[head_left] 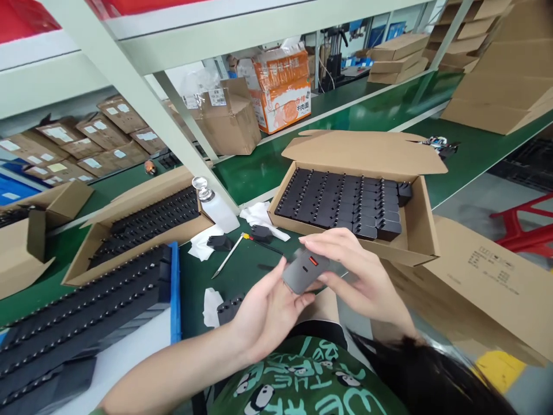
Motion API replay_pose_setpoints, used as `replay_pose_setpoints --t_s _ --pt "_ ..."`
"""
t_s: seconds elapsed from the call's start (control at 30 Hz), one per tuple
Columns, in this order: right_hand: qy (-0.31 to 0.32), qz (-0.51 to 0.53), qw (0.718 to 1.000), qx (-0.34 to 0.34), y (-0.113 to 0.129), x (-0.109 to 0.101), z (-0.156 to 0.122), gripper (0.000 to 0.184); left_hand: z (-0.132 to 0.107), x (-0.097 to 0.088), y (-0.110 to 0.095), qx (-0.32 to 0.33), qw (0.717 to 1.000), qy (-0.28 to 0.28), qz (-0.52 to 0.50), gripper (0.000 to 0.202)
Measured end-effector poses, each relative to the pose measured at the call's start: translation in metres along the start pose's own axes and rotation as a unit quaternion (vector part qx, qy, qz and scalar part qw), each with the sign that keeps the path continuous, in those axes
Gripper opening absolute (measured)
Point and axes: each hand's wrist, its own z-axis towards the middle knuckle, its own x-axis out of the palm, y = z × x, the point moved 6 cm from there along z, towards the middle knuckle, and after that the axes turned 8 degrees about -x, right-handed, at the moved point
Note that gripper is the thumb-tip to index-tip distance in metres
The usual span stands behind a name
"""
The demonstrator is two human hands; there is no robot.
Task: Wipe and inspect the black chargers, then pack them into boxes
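Between both hands, above the bench's near edge, is a dark grey USB charger [301, 273] with one orange-red port and one small dark port facing up. My left hand [270, 308] cradles it from below, thumb along its side. The fingers and thumb of my right hand [358, 271] grip its far right end. Close by on the bench lie similar black chargers [261, 233], a white pen-like tool [227, 255] and white wipes [259, 217]. Another black charger [230, 308] with round studs is partly hidden by my left arm.
An open carton [421, 222] of black chargers stands ahead, beside a white pump bottle [219, 210]. A longer carton [78, 271] of them lies left, near a blue-edged tray [174, 294]. A shelf post [129, 86] rises ahead; a flattened carton [479, 282] sits at right.
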Motion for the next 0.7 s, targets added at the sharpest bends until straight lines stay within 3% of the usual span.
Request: replay_pose_setpoints --t_s 0.13,0.43,0.6,0.7 --pt "0.023 0.098 0.994 0.043 -0.003 -0.006 0.002 0.051 -0.008 0.004 0.010 -0.035 0.998 0.050 -0.004 0.034" --pt "0.003 0.111 0.994 -0.003 0.000 -0.012 0.004 0.050 -0.003 0.010 0.007 -0.036 0.998 0.050 0.016 0.027" --pt "0.026 0.096 0.995 -0.014 0.007 -0.019 0.001 0.077 0.002 0.010 0.006 -0.021 0.998 0.049 0.023 0.025" --pt "0.037 0.067 0.997 -0.012 0.011 -0.021 -0.001 0.083 0.003 0.015 0.010 -0.037 0.997 0.059 0.041 0.025"
